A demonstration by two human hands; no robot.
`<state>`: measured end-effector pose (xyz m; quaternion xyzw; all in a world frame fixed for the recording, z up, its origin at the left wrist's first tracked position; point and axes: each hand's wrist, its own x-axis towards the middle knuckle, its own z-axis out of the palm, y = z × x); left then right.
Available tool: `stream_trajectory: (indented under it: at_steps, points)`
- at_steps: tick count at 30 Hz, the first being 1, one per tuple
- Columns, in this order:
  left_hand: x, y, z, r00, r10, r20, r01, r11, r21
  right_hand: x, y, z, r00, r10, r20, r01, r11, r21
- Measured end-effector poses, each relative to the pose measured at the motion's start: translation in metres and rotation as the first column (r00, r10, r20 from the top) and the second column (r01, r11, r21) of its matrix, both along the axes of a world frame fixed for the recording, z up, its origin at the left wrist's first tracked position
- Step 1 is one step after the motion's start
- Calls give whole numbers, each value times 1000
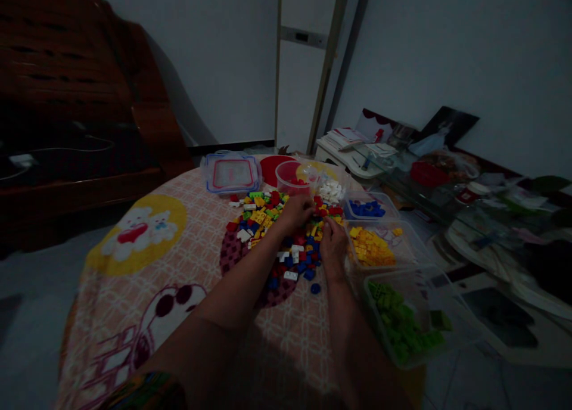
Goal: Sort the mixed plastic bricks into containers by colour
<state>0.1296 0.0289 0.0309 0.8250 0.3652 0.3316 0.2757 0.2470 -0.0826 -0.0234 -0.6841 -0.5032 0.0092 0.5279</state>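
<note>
A mixed pile of toy building bricks (pixel 261 216) in red, yellow, blue, white and green spreads over the tablecloth. My left hand (pixel 298 212) reaches over the pile near the round clear tub, its fingers bent and closed; whatever they hold is hidden. Beside it, at the pile's right edge, my right hand (pixel 333 240) has its fingers curled together, and I cannot make out what is in them. Red bricks (pixel 298 182) lie in the round tub (pixel 286 170). Just right of my right hand, yellow bricks (pixel 370 247) fill part of a clear container (pixel 413 246).
Blue bricks (pixel 366 208) and green bricks (pixel 402 320) sit in separate clear containers on the right. White bricks (pixel 331 191) lie in clear plastic behind. A blue-rimmed lidded box (pixel 232 173) stands at the far left. Beyond the table's right side is a cluttered glass shelf (pixel 402 186).
</note>
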Motion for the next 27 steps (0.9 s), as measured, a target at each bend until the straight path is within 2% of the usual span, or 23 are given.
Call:
stream_trajectory:
  at_steps: [2,5,8,11,14,20,24,27]
  points:
    - [-6,5,3,957,75,279,-19,980,-197,0,-1,0,1000,1,7,-1,1000,-4]
    - [-17,14,7,743,261,616,75,882,-464,1,0,-2,1000,1,12,-1,1000,2]
    - [-27,22,9,528,439,727,138,801,-583,1,1,-2,1000,-14,2,14,1000,9]
    - [-33,28,9,429,522,737,150,763,-629,0,2,-2,1000,-18,-3,18,1000,15]
    - [-34,29,11,458,499,736,167,765,-622,-1,1,-1,1000,-19,-2,19,1000,19]
    - [-36,26,17,566,362,741,181,822,-540,-1,1,0,1000,-24,3,24,1000,9]
    - [-33,26,14,713,236,660,134,878,-459,0,2,0,1000,-29,-1,29,999,12]
    - [-22,22,10,840,114,531,82,940,-331,0,1,-1,1000,-22,9,22,1000,-1]
